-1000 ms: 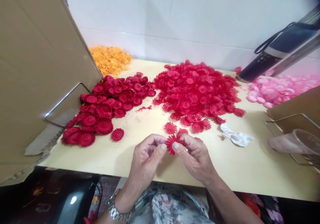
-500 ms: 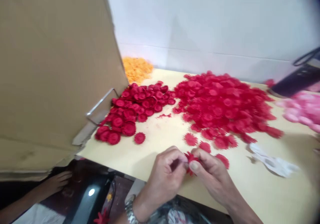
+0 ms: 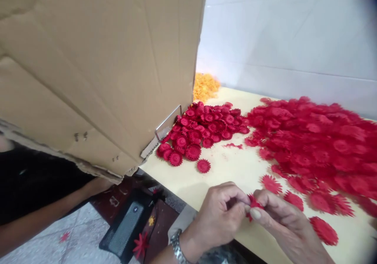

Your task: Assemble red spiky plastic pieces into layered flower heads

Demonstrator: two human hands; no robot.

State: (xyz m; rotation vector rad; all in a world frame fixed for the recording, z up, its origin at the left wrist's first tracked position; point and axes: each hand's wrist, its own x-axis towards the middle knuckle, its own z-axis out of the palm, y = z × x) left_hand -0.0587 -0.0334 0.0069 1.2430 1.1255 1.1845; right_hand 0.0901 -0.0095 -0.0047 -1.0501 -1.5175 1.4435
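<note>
Left hand [image 3: 222, 213] and right hand [image 3: 282, 217] pinching one red flower [image 3: 253, 202] over the counter [image 3: 229, 170]

Cardboard sheet [image 3: 118, 60] is blocking the left side, wire loop [image 3: 167, 119] sticking out near its bottom corner; white wall [image 3: 279, 32] is closing off the back. Dark red pile [image 3: 203, 122] is spreading by the cardboard, orange pile [image 3: 206, 86] sitting behind, bright red pile [image 3: 318, 142] filling the right. Off the counter, black speaker [image 3: 126, 221] is lying lower left; another person's forearm [image 3: 59, 213] is reaching to the cardboard's lower edge.

Counter's front edge is running diagonally close under the hands. Bare strip is showing between loose dark flower [image 3: 203, 166] and left hand, narrowing back between both red piles.

Versus half a second ago: view is swinging left, cardboard filling more. Both hands are still gripping the flower, thumbs and fingertips nearly closed.
</note>
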